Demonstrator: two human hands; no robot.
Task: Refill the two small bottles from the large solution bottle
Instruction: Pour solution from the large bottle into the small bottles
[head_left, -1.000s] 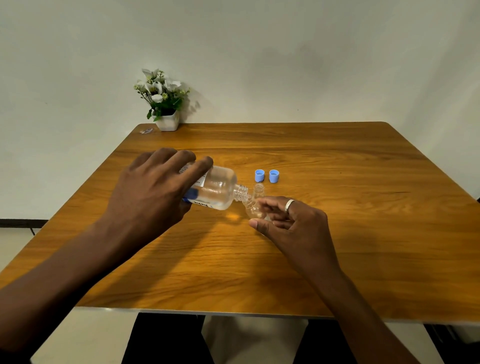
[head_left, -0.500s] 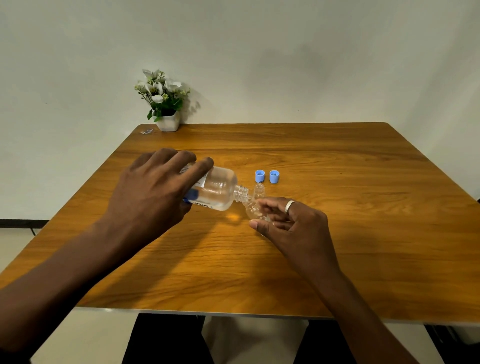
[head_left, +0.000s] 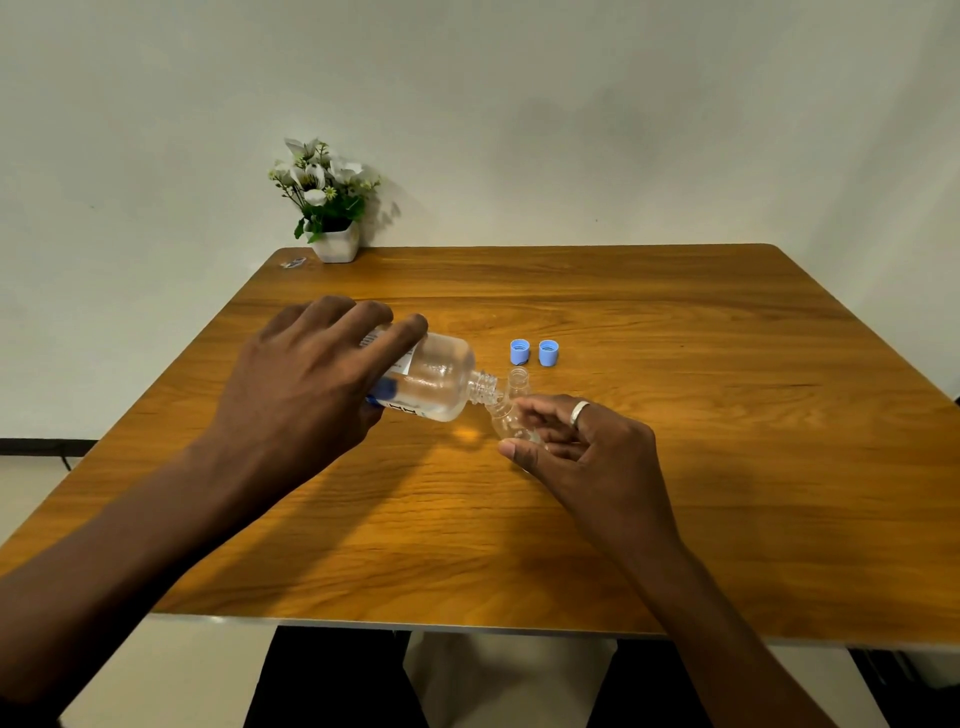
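- Pouring is under way in the head view. The left hand (head_left: 311, 384), centre-left of the frame, grips the large solution bottle (head_left: 441, 382) with its fingers curled over the body. The bottle is tipped nearly onto its side, its open neck pointing right.
- The right hand (head_left: 587, 447), just right of centre, pinches a small bottle (head_left: 506, 421) between thumb and fingers. This bottle is tilted, its mouth meeting or almost meeting the large bottle's neck.
- Judged progress: one refill is in hand. The held bottle is clear and partly hidden, so its fill level cannot be read.
- A second small bottle (head_left: 518, 379) stands upright and uncapped on the table (head_left: 675, 493), just above the held one in the frame. Whether it contains liquid cannot be told.
- Two blue caps (head_left: 534, 352) sit side by side slightly above centre, near the bottles and apart from both hands.
- Judged remaining: complete this fill, attend to the other bottle if empty, and probably refit both caps.
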